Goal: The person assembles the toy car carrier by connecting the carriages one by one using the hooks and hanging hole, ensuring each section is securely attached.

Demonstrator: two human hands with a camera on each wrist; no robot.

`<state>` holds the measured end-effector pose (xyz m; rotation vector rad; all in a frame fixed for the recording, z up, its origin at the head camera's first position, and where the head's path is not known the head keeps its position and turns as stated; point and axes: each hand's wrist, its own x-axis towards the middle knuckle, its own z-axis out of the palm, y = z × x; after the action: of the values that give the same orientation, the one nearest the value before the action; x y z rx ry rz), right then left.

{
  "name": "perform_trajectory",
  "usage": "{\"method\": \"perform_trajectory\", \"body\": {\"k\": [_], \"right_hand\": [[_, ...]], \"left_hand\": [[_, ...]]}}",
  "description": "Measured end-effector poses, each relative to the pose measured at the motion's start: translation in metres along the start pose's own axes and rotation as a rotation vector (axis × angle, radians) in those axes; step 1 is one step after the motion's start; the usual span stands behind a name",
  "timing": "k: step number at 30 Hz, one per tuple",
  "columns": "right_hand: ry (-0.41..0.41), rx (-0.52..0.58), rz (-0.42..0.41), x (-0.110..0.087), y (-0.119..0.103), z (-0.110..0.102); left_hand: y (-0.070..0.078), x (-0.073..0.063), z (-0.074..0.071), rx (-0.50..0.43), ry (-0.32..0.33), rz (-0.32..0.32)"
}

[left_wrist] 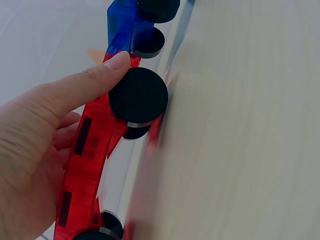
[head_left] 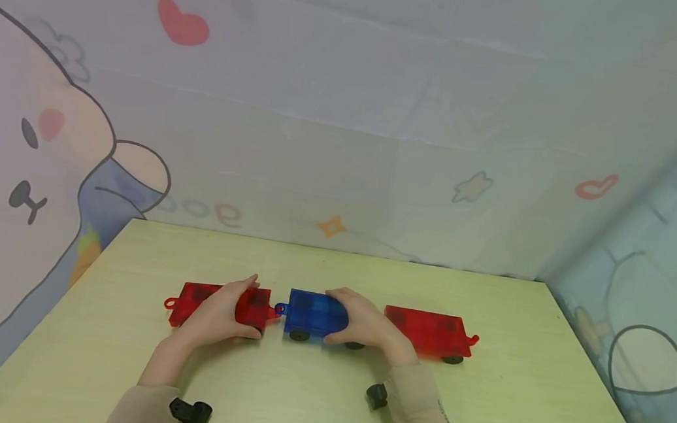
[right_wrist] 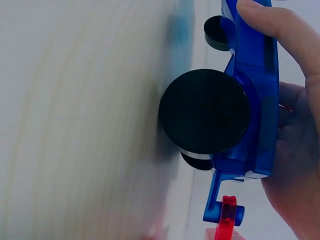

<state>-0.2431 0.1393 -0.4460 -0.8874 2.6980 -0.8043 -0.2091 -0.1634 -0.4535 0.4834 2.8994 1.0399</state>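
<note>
My left hand grips a translucent red toy train car, thumb on the near side and fingers over the far side. My right hand holds a translucent blue toy train car the same way. The blue car's ring overlaps the held red car's right end; whether they are linked I cannot tell. A second red car stands right of my right hand, its hook pointing right. In the right wrist view, a red ring sits around the blue car's hook. Black wheels show beneath.
All the cars are in a row on a pale wooden table. Behind it hangs a printed fabric backdrop, with another panel at the right. Small black wrist cameras sit by both sleeves.
</note>
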Motion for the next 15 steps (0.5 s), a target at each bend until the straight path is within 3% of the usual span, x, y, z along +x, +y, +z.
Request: {"method": "perform_trajectory", "body": {"k": [15], "right_hand": [[-0.014,-0.028,0.009,0.0031,-0.0045,0.0004]], "left_hand": [[0.0009,-0.0009,-0.0012,0.029,0.005,-0.001]]}}
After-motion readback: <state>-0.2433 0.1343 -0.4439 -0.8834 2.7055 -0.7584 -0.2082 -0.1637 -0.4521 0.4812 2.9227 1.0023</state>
